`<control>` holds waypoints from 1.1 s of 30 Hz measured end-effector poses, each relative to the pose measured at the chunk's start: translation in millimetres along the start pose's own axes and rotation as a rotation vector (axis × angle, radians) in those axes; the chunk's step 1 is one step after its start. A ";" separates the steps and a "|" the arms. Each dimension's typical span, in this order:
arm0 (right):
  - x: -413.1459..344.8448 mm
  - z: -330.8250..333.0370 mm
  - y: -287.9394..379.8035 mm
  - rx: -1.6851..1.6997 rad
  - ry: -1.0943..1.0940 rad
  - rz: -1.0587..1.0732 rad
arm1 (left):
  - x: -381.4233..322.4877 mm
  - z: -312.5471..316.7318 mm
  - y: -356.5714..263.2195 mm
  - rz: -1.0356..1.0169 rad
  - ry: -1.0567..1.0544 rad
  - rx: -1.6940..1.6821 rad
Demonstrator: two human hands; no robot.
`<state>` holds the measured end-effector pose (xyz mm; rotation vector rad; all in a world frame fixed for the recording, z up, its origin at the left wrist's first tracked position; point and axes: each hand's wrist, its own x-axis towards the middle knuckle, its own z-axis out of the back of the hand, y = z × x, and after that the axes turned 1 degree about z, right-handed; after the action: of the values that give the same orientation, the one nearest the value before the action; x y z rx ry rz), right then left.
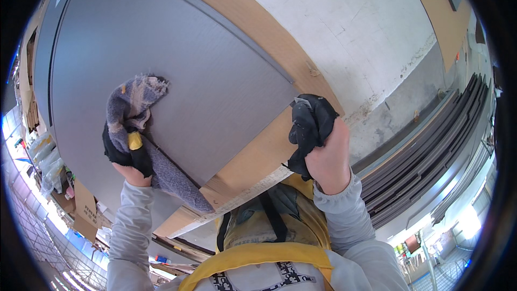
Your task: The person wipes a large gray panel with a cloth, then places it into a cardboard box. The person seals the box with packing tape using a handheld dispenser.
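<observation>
A large grey flat panel (pixel 210 72) lies before me on a wooden board (pixel 258 139). My left hand (pixel 131 149), in a torn black glove with yellow at one finger, grips a grey and beige cloth (pixel 135 97). One end of the cloth rests on the panel, and a longer grey part trails to the board's near edge. My right hand (pixel 317 129), also in a worn black glove, is closed around a small thin flat piece (pixel 303 102) of metallic look, close to the panel's right corner. Most of that piece is hidden by the fingers.
Long dark profiles (pixel 428 149) lie stacked at the right, beyond a strip of concrete floor. A pale, scuffed surface (pixel 347 28) extends beyond the board. Plastic-wrapped items (pixel 50 165) and a cardboard box (pixel 85 210) stand at the left.
</observation>
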<state>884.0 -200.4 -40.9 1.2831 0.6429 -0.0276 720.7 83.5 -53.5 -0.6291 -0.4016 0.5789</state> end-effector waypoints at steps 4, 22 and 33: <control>-0.5 -1.8 -1.4 0.025 -0.019 -0.015 | -0.3 -1.4 0.3 0.013 -0.014 0.004; 10.8 6.7 9.3 -0.084 -0.091 -0.028 | 0.4 -1.2 -0.1 0.016 -0.006 0.000; 40.5 32.9 -9.2 0.085 -0.062 -0.062 | 2.9 -4.2 -4.8 0.012 -0.031 0.063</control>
<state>928.2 -219.3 -63.1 1.3383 0.6339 -0.1463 726.9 80.3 -53.0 -0.5628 -0.4070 0.6106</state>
